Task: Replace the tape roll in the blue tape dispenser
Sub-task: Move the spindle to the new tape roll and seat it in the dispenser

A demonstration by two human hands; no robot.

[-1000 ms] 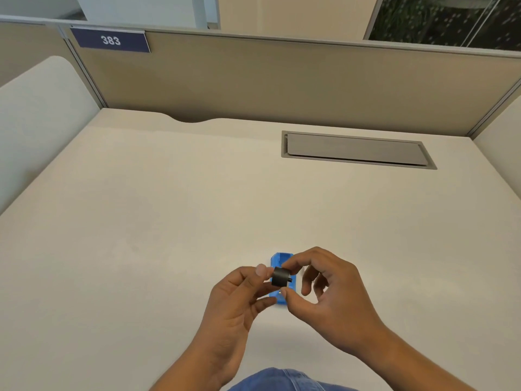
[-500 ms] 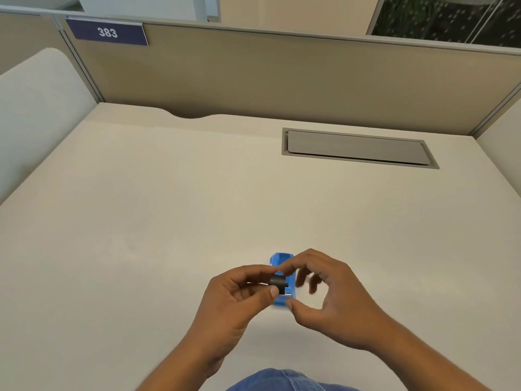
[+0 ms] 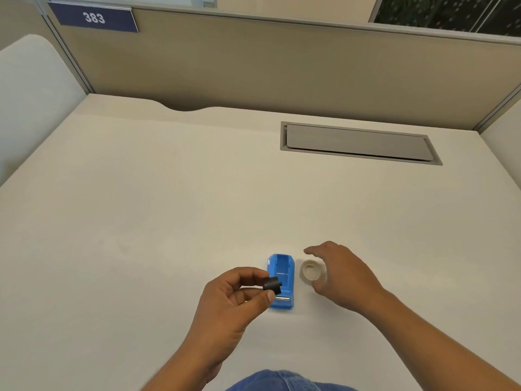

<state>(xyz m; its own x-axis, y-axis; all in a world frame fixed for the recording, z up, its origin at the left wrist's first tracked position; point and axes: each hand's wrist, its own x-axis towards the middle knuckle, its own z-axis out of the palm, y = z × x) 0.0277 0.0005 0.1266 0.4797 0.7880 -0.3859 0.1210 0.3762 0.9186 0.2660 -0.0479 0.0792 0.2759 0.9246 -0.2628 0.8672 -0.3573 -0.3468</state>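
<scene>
Near the front edge of the desk (image 3: 169, 221) sits the blue tape dispenser (image 3: 281, 280), upright on the surface with its roll cradle open and empty. Just above and in front of it, the left hand (image 3: 234, 300) pinches the small black spindle core (image 3: 272, 285) between thumb and forefinger, its stub axle pointing right. Just to the right of the dispenser lies the pale tape roll (image 3: 311, 271), flat on the desk, and the right hand (image 3: 341, 275) hovers over it with fingers spread and nothing grasped; its thumb and fingers appear to be closing in from either side. The step in hand looks like picking up that roll so the core can be pushed through its centre. To do it well, the right hand should take the roll by its outer rim, leaving the hole clear, and turn it so the hole faces the core. The left hand should keep its pinch toward one end of the core, so the other end is free to enter. Which way the tape unwinds is too small to tell, so that deserves a check before seating it.
</scene>
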